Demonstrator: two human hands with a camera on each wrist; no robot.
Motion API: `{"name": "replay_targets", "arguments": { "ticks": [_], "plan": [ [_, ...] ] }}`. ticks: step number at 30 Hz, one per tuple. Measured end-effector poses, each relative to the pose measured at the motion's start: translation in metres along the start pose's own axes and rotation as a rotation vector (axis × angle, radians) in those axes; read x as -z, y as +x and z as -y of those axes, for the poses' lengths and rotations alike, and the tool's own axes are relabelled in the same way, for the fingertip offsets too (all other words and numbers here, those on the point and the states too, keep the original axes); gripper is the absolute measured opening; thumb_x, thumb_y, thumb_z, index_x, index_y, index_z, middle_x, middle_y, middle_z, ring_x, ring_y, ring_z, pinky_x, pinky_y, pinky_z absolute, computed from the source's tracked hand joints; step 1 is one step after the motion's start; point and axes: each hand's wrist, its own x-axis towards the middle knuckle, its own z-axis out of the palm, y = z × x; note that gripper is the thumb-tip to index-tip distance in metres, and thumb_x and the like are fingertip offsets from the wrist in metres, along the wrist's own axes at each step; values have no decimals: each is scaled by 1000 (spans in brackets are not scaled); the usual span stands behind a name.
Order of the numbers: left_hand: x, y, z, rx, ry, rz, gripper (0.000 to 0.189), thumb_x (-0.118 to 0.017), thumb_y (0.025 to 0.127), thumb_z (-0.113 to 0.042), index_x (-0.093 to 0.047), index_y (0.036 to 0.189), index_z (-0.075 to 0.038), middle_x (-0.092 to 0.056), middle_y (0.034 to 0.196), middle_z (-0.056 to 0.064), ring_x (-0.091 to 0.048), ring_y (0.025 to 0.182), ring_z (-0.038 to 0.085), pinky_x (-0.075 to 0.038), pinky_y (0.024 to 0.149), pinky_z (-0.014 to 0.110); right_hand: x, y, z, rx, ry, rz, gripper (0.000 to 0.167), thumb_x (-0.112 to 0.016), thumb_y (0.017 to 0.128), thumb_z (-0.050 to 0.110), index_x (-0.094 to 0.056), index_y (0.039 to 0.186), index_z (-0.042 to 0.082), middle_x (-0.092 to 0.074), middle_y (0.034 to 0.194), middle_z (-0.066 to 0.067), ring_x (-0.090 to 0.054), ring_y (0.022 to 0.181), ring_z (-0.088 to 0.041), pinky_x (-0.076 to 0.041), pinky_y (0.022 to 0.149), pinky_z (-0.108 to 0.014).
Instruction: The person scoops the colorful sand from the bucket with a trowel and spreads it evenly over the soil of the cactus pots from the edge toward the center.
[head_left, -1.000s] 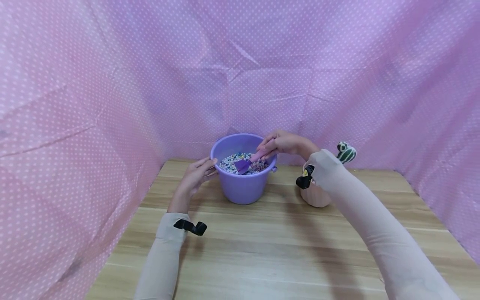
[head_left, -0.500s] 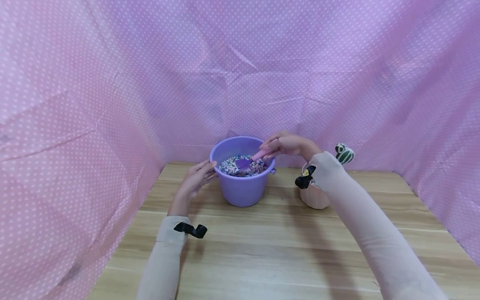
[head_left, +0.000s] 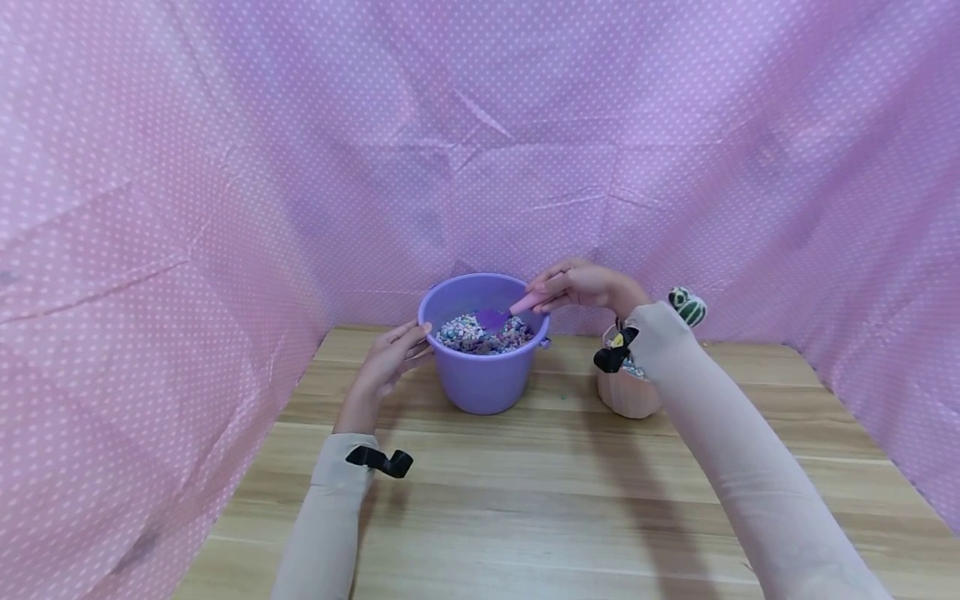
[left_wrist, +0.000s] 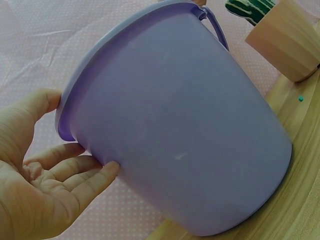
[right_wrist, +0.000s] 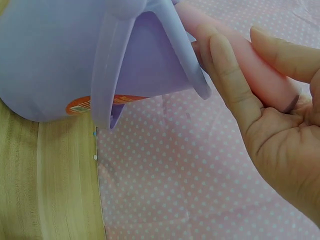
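Observation:
A purple bucket stands on the table, partly filled with small multicoloured beads. At its left side my left hand holds the rim, thumb on the edge and fingers against the outer wall, as the left wrist view shows. My right hand grips the pink handle of a toy shovel over the bucket's right rim. The shovel's purple blade is inside the bucket, right at the beads. In the right wrist view the bucket wall hides the blade.
Right of the bucket stands a pale pink ribbed pot with a knitted cactus, partly behind my right forearm. A loose green bead lies on the wooden table. Dotted pink cloth hangs behind and at both sides.
The shovel blade has moved a little up and to the right among the beads, and my right hand has shifted slightly right with it. My left hand keeps its place on the bucket.

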Motion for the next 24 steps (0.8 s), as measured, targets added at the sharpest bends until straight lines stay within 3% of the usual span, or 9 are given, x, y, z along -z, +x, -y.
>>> {"name": "replay_targets", "arguments": {
  "ticks": [3,12,24],
  "plan": [
    [0,-1,-1,4,-3,-3,65,-62,102,-21,-34,155,6,-44,155,28,-46,142,42,-46,115,45,3,-2,0,9,-5,16,37,-50,104,1,-47,137,-17,-71,121,-22,-77,97,-21,-56,102,-43],
    [-1,0,-3,16,3,-16,64,-63,102,-22,-37,154,5,-48,153,26,-50,140,41,-46,115,46,6,-9,7,35,1,-16,42,-49,104,-1,-40,139,-23,-76,114,-18,-76,96,-23,-62,92,-33],
    [0,0,-5,23,2,-7,66,-63,102,-23,-35,155,4,-46,154,26,-49,140,39,-44,116,47,2,-23,13,49,13,-76,44,-50,103,0,-40,140,-23,-77,110,-18,-77,93,-22,-60,95,-39]
  ]
}}
